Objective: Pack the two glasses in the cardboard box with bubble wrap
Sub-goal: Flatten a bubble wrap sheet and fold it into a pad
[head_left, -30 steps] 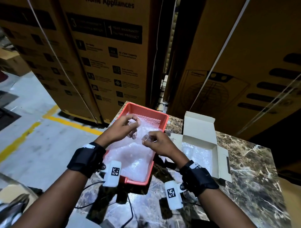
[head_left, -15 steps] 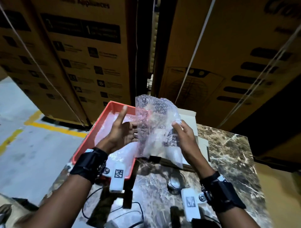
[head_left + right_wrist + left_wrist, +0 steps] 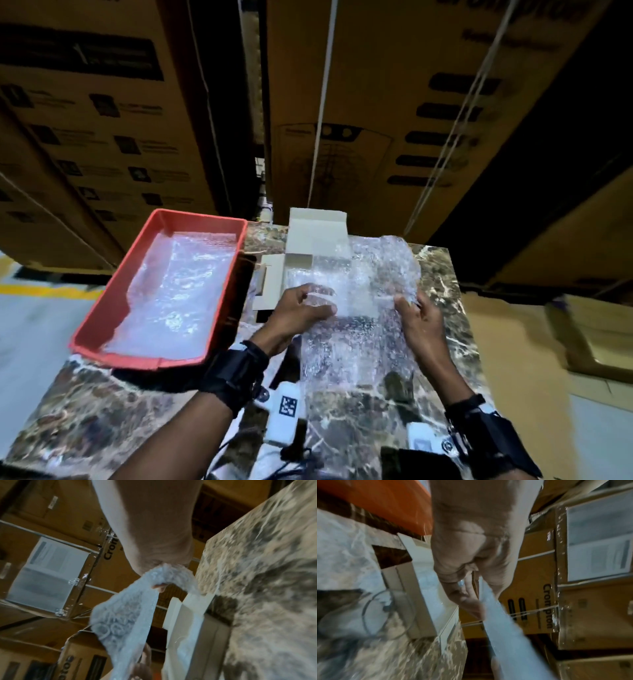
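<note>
The person is holding a sheet of bubble wrap (image 3: 359, 308) stretched between both hands above the marble table (image 3: 102, 411). The left hand (image 3: 298, 313) is pinching its left edge and seems to be cradling something clear against the sheet, likely a glass, though blur is hiding it. The right hand (image 3: 416, 318) is clamping the right edge between thumb and fingers (image 3: 160, 586).

The sheet's long axis is running away from the person, its far end hanging over the open cardboard box (image 3: 301, 240) just beyond the fingers and slightly left, so the left hand is the nearer one. The box is lying flat, opening upward, lid flap raised at the back. Another glass (image 3: 385, 614) is lying on its side just beside the box, mouth toward the wrist camera. The red tray (image 3: 113, 301), to the left, is holding more wrap.
</note>
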